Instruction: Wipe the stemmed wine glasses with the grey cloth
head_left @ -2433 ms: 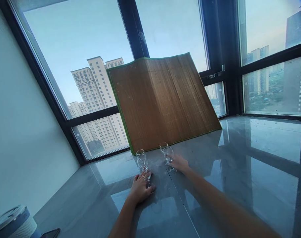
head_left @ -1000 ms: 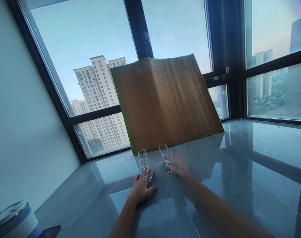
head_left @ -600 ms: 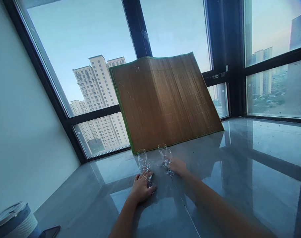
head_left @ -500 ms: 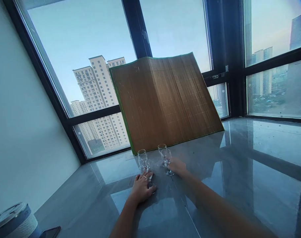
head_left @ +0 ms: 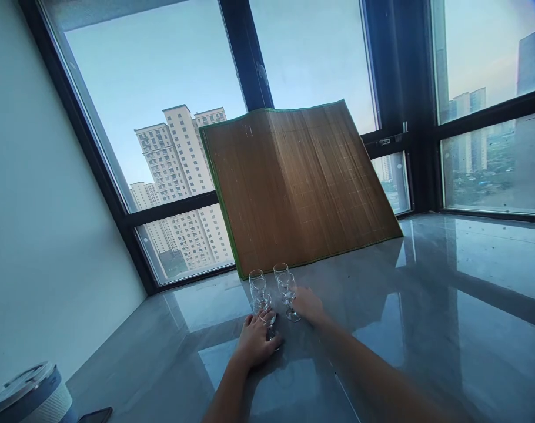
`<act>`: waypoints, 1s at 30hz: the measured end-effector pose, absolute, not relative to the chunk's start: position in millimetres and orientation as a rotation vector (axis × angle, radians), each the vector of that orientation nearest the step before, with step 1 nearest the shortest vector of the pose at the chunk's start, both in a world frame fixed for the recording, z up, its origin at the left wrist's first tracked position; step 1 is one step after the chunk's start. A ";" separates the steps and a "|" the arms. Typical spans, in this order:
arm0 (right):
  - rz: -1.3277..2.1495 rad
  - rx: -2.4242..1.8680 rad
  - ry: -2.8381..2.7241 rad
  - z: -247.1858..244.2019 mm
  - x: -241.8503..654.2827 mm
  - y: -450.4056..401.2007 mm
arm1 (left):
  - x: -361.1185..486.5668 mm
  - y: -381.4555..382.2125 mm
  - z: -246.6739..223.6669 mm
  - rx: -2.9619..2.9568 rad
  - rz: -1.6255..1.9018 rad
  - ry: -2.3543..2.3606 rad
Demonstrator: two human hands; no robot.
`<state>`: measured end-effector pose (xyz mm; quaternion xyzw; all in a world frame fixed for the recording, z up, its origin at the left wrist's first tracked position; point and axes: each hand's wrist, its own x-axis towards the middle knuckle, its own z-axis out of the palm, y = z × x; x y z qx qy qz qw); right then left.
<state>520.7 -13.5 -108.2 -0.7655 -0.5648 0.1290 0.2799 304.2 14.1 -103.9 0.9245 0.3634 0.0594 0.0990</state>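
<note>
Small clear stemmed glasses stand upright in two short rows on the glossy grey surface. My left hand (head_left: pixel 256 339) is curled around the nearest glass (head_left: pixel 271 319) of the left row, thumb low by its foot. Behind that one, a left-row glass (head_left: pixel 256 279) stands close up, overlapping it in view. At the right row, my right hand (head_left: pixel 308 304) grips the front glass (head_left: pixel 287 288) from its right side, with the fingertips partly hidden. A further glass (head_left: pixel 280 270) stands just behind it. A narrow gap separates the rows.
A brown woven mat (head_left: pixel 303 188) with green edging leans against the window behind the glasses. At the lower left are a lidded cup (head_left: pixel 33 396) and a dark phone-like object (head_left: pixel 96 416). A white wall (head_left: pixel 64 205) rises on the left.
My right hand has moved left with the front right glass, and the glass behind it has shifted left too. The gap between rows has narrowed. My left hand stays at its glass.
</note>
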 end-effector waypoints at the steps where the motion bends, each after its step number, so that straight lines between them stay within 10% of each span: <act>1: 0.321 -2.057 -1.504 -107.9 522.1 -15.7 | 303.9 14.0 -103.7 2.732 0.180 1.067; 20: -0.410 -2.188 -1.375 -103.6 560.8 -70.8 | 299.7 23.4 -109.3 2.742 0.211 1.053; 30: 0.089 -2.148 -1.664 -104.8 572.0 -71.6 | 298.6 28.9 -114.3 2.753 0.214 1.047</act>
